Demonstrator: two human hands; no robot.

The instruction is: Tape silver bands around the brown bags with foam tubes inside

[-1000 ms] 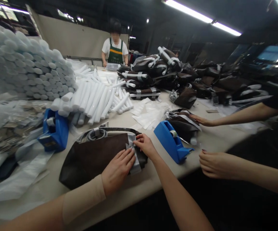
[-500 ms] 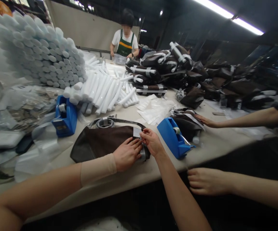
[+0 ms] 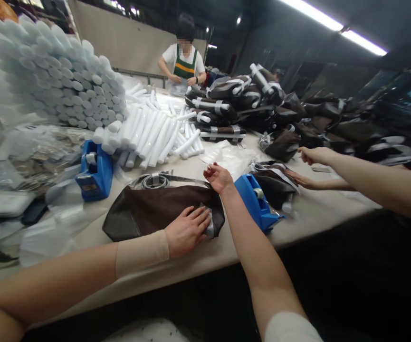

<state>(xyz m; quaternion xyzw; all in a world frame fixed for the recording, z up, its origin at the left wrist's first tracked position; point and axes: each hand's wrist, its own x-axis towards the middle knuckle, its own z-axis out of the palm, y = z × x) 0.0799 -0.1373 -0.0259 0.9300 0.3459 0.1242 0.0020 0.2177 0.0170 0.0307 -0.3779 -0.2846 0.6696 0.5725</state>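
A dark brown and black bag (image 3: pixel 162 206) lies on its side on the table in front of me. My left hand (image 3: pixel 186 232) rests flat on its right part, fingers stretched over a clear, shiny patch (image 3: pixel 210 223) that looks like tape. Just above the bag's upper right edge, my right hand (image 3: pixel 220 178) is closed in a pinch on a thin, see-through piece of film (image 3: pixel 201 174). A coiled strap (image 3: pixel 155 180) bound with a white band lies along the bag's far edge. Right of my right forearm stands a blue tape dispenser (image 3: pixel 250 197).
A second blue tape dispenser (image 3: pixel 94 173) stands at left, before stacked white foam tubes (image 3: pixel 155 137). Wrapped dark bags (image 3: pixel 226 107) pile up at the back. A co-worker's arms (image 3: pixel 355 175) reach in from the right beside another bag (image 3: pixel 274 183). Someone in an apron (image 3: pixel 186 66) stands across the table.
My right hand has moved up and away from my left hand, to above the bag's far edge. My left hand stays on the bag. One co-worker's hand has risen from the table's front edge.
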